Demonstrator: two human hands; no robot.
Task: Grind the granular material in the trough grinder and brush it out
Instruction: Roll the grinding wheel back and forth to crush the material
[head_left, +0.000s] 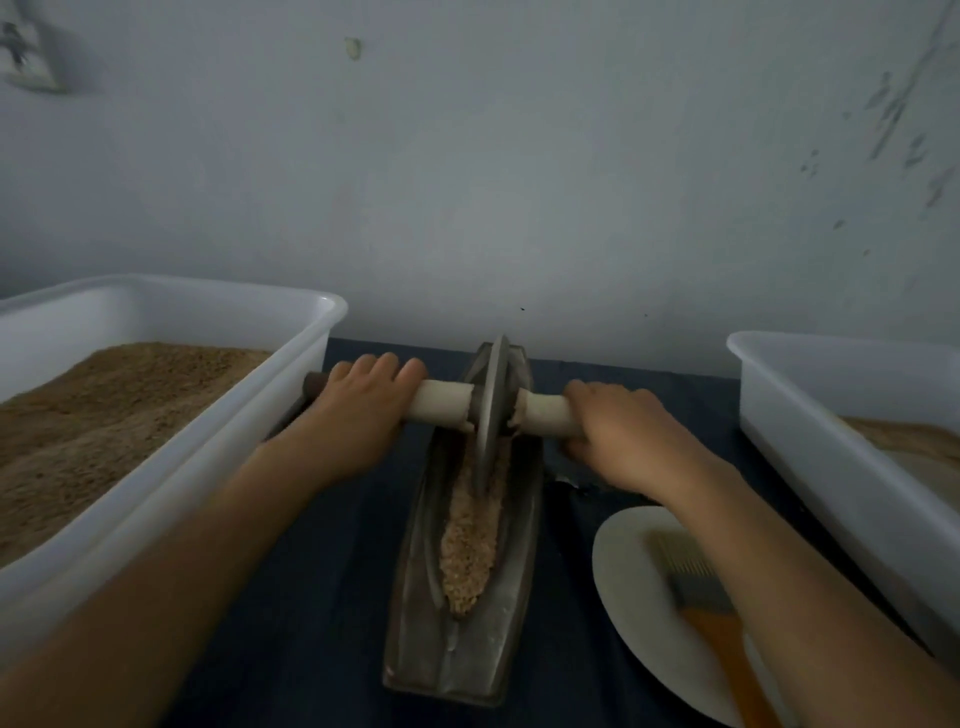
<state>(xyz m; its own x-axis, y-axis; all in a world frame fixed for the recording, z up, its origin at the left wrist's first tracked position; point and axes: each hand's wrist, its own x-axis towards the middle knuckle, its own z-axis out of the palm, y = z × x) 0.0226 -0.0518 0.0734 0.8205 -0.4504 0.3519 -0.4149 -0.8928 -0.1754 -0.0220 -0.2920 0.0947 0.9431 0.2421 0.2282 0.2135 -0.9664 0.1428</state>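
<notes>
A grey metal trough grinder (415, 613) lies lengthwise on the dark table in front of me. Tan granular material (470, 551) fills its groove. The metal grinding wheel (491, 410) stands upright in the far end of the trough, on a pale axle handle (441, 402) that runs left to right. My left hand (358, 415) grips the left side of the handle. My right hand (618, 431) grips the right side. A brush (698, 587) with an orange handle lies on a white plate (634, 571) at the near right, partly under my right forearm.
A large white tub (218, 415) of brown granular material stands at the left, close to the handle's left end. Another white tub (810, 436) with brownish powder stands at the right. A grey wall rises just behind the grinder.
</notes>
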